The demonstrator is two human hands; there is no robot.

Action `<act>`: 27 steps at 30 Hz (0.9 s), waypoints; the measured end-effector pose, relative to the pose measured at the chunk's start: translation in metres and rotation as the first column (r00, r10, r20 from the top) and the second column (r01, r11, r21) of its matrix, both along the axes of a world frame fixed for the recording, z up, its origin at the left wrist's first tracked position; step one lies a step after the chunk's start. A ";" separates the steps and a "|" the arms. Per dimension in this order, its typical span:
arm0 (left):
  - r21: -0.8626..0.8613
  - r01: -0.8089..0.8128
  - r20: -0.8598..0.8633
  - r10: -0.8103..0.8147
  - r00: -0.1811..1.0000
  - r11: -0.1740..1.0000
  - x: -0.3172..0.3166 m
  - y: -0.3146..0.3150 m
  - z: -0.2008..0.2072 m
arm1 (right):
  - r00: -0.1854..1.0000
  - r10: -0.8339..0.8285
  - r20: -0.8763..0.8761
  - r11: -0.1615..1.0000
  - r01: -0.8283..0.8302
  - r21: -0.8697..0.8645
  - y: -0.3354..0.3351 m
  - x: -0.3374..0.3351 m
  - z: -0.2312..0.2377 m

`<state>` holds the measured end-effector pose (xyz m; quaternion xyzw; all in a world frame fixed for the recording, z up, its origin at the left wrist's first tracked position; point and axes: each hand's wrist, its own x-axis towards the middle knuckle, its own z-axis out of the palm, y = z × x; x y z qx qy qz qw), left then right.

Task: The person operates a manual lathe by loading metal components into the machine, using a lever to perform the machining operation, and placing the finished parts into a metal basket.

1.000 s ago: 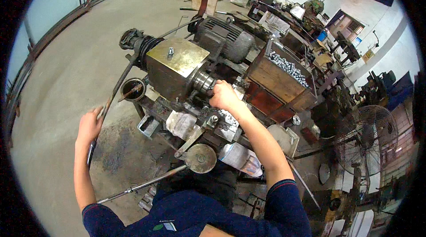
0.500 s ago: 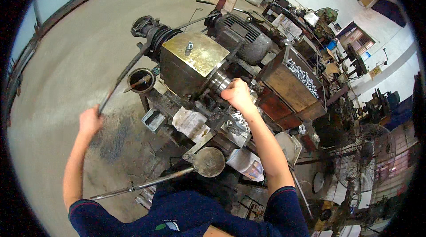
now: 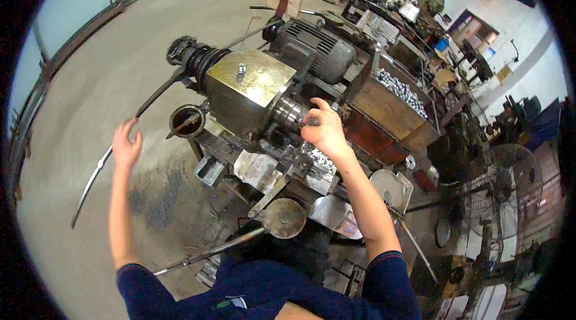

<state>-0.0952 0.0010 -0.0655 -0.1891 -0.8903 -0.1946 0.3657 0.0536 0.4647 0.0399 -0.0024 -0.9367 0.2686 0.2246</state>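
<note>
My left hand [image 3: 127, 145] rests against a long dark metal lever [image 3: 157, 97], its fingers apart and not wrapped round the bar. The lever runs from the back end of a belt-driven lathe headstock [image 3: 228, 101] down past my wrist, with a bright lower end. My right hand [image 3: 324, 131] is at the front of the round steel chuck [image 3: 289, 111], index finger raised and thumb apart from it. Whether a small part sits in the chuck mouth behind the fingers is hidden. A small shiny metal fitting [image 3: 242, 68] stands on the headstock's brass-coloured top.
Behind the headstock is a finned motor [image 3: 321, 47]. A wooden bin [image 3: 384, 101] of small metal parts stands to the right. A pot of dark liquid with a brush [image 3: 187, 121] sits at the left. A round plate with a long handle [image 3: 282, 218] is nearest me.
My left hand has loosened from its grip on the lever's end, and the lever now extends below it. My right hand's fingers have spread at the chuck. The view has shifted slightly.
</note>
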 end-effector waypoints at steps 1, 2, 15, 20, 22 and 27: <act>0.251 0.057 0.203 -0.110 0.973 0.966 0.003 0.009 -0.023 | 0.998 0.026 -0.056 0.999 -0.027 -0.016 0.004 0.011 0.005; 0.489 0.037 0.367 -0.244 0.898 0.871 0.005 0.020 -0.061 | 0.998 0.008 -0.057 0.999 -0.006 0.038 0.008 0.020 0.009; -0.675 0.465 0.660 0.187 0.728 0.573 -0.009 0.112 -0.170 | 0.826 -0.519 0.219 0.846 0.533 -0.003 0.151 0.262 -0.045; -0.444 0.363 0.761 0.131 0.636 0.819 0.001 0.097 -0.162 | 0.391 -0.867 0.307 0.470 0.846 0.250 0.217 0.383 -0.094; -0.385 0.301 0.797 0.150 0.585 0.872 0.004 0.073 -0.172 | 0.171 -0.933 0.316 0.336 0.729 0.597 0.247 0.454 -0.126; -0.292 0.296 0.905 0.163 0.393 0.909 0.023 0.034 -0.167 | -0.125 -0.909 0.398 0.214 0.680 0.702 0.238 0.525 -0.158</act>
